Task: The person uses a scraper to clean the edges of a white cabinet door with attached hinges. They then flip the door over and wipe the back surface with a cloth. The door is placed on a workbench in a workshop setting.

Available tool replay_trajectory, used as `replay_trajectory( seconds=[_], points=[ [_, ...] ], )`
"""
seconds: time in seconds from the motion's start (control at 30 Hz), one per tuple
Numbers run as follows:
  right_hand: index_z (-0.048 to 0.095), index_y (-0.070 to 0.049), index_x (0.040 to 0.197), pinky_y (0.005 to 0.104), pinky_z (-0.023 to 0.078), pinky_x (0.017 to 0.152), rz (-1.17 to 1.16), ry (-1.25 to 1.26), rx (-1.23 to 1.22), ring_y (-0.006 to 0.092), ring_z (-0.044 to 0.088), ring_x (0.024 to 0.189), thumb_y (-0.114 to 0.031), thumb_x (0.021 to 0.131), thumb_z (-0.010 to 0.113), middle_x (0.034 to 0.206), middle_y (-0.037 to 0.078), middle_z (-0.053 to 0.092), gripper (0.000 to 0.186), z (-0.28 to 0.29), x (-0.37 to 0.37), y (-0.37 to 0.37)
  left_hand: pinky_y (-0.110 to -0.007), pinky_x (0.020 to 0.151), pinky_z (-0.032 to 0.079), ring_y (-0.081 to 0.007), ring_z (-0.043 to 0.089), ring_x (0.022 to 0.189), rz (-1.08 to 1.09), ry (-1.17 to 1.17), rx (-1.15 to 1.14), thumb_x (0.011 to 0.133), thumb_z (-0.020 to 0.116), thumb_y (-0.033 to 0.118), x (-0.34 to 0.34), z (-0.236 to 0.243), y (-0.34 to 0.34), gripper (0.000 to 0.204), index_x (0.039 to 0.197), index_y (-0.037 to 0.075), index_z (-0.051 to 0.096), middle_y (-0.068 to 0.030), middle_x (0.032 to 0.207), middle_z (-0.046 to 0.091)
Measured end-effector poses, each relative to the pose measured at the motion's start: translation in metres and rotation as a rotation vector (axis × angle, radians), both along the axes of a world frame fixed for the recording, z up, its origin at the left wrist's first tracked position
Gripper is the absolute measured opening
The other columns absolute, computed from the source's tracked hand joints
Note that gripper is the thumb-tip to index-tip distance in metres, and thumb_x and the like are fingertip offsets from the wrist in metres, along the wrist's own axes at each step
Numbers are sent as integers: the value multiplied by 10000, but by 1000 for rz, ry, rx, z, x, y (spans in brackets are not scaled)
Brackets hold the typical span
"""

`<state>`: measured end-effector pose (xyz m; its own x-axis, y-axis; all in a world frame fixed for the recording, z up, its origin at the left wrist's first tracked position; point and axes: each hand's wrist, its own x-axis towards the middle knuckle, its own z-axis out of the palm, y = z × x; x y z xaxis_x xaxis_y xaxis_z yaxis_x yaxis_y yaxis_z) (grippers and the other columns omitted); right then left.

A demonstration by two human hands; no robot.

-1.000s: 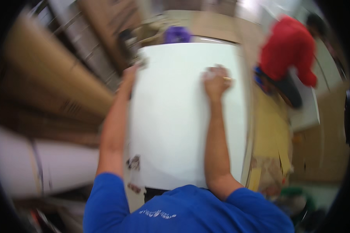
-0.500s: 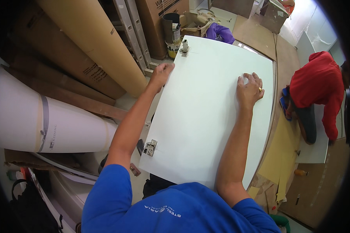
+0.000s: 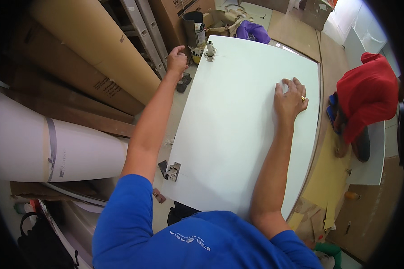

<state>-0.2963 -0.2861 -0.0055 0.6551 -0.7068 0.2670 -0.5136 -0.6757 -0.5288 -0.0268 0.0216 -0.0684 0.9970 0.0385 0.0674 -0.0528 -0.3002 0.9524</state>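
A white cabinet door (image 3: pixel 238 121) lies flat in front of me, with a metal hinge (image 3: pixel 210 53) at its far left corner and another hinge (image 3: pixel 172 172) at its near left corner. My left hand (image 3: pixel 177 62) is in the air just beyond the left edge, its fingers loosely bent and apart, touching nothing. On the right part of the door my right hand (image 3: pixel 290 97) rests with bent fingers around a small pale wad (image 3: pixel 284 87), mostly hidden, whose kind I cannot make out.
Large cardboard rolls (image 3: pixel 98 49), a ladder (image 3: pixel 143 33) and a white roll (image 3: pixel 58 150) crowd the left. Paint cans (image 3: pixel 194 38) and a purple cloth (image 3: pixel 253 32) lie beyond the door. A co-worker in red (image 3: pixel 367 96) crouches at right over a white board (image 3: pixel 368 168).
My left hand has moved off the door's left edge, away and to the left, its fingers loosening. My right hand has shifted only slightly. The co-worker's arm has moved to the left.
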Motion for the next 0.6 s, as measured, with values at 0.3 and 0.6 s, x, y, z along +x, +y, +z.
replay_trajectory(
  seconds=[0.3,0.6],
  points=[
    [757,-175,1324,625,124,1303,44,48,-6,330,309,1608,-313,948,711,1639,90,505,404,1,1,-1,-500,1271,340,-438,438,1515,-425,-97,776,1118,413,560,-126,28,-14,789,1735,146,146,-275,1708,322],
    [739,-167,1332,624,122,1303,58,65,-6,331,301,1611,-293,950,712,1651,101,487,403,6,1,5,-397,1276,324,-345,452,1532,-486,-30,488,1153,358,507,-124,39,-6,665,1725,188,244,-182,1694,421]
  ],
)
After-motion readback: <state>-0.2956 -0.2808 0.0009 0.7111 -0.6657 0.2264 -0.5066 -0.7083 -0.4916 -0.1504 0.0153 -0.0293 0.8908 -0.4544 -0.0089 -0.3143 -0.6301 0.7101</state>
